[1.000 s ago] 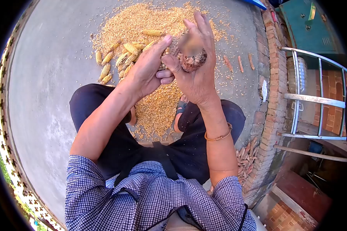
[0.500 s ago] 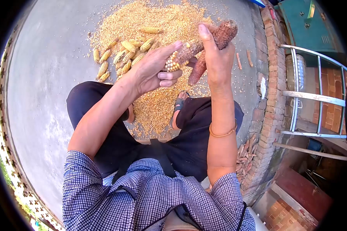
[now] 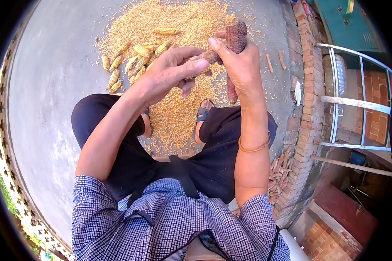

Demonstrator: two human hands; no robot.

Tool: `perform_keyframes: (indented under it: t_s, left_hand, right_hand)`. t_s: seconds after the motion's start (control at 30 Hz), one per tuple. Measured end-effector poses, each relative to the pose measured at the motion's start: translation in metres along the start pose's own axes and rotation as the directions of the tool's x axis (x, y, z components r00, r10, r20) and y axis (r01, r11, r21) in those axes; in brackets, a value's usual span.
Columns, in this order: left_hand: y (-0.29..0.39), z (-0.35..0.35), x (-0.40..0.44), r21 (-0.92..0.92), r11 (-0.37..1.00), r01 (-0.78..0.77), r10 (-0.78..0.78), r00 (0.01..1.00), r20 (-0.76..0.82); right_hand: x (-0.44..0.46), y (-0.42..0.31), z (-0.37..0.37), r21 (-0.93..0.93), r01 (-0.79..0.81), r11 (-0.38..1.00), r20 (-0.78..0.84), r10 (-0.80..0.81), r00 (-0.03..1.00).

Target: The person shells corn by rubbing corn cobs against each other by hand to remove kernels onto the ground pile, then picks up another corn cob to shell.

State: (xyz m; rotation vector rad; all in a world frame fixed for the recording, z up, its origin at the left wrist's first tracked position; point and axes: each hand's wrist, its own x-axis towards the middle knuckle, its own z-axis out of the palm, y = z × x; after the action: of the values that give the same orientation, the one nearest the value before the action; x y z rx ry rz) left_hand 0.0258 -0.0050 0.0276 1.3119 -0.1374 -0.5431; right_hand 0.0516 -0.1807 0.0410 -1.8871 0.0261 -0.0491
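Observation:
My left hand (image 3: 170,71) is closed loosely around a partly shelled corn cob (image 3: 211,56), its thumb stretched along the near side. Only the stripped end shows plainly; most of the rest is hidden behind the fingers. My right hand (image 3: 241,65) grips a dark reddish bare cob (image 3: 236,37), whose lower end sticks out below the palm. The two cobs meet at the right hand's fingers. Beneath both hands lies a wide spread of loose yellow kernels (image 3: 170,117). Several unshelled ears of corn (image 3: 140,50) lie on the kernels' left side.
Bare cobs (image 3: 279,176) are heaped by a low brick edge (image 3: 311,108) on the right. Two thin cobs (image 3: 269,63) lie on the concrete floor (image 3: 48,108). Beyond the bricks stand a metal railing (image 3: 355,101) and a teal cabinet (image 3: 344,26).
The dark cob has turned more upright and moved slightly left with my right hand. My left hand has rolled over the other cob, covering the kernels that showed before.

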Motion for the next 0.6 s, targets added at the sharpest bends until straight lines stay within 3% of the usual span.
perform_keyframes:
  t_s: [0.07,0.17,0.27,0.37,0.6]
  left_hand:
    - [-0.003,-0.005,-0.003,0.179,0.979,-0.094,0.074,0.991,0.115]
    - [-0.004,-0.003,-0.003,0.134,0.983,-0.125,0.112,0.989,0.098]
    - [0.0,-0.008,-0.001,0.068,0.997,-0.04,0.034,0.995,0.092]
    - [0.009,-0.005,-0.007,-0.238,0.967,0.093,-0.072,0.993,0.097]
    - [0.008,-0.003,-0.005,-0.27,0.959,0.09,-0.064,0.993,0.103]
  right_hand:
    - [-0.002,-0.001,-0.001,-0.022,-0.057,0.998,0.028,0.057,0.998]
    - [-0.002,-0.001,0.002,0.043,-0.046,0.998,0.067,0.043,0.997]
    - [-0.004,-0.008,-0.002,0.258,-0.125,0.958,0.119,0.097,0.988]
    - [-0.005,-0.012,-0.004,0.47,-0.153,0.869,0.159,0.087,0.983]
    - [-0.007,-0.011,-0.002,0.458,-0.073,0.886,0.1,0.03,0.995]
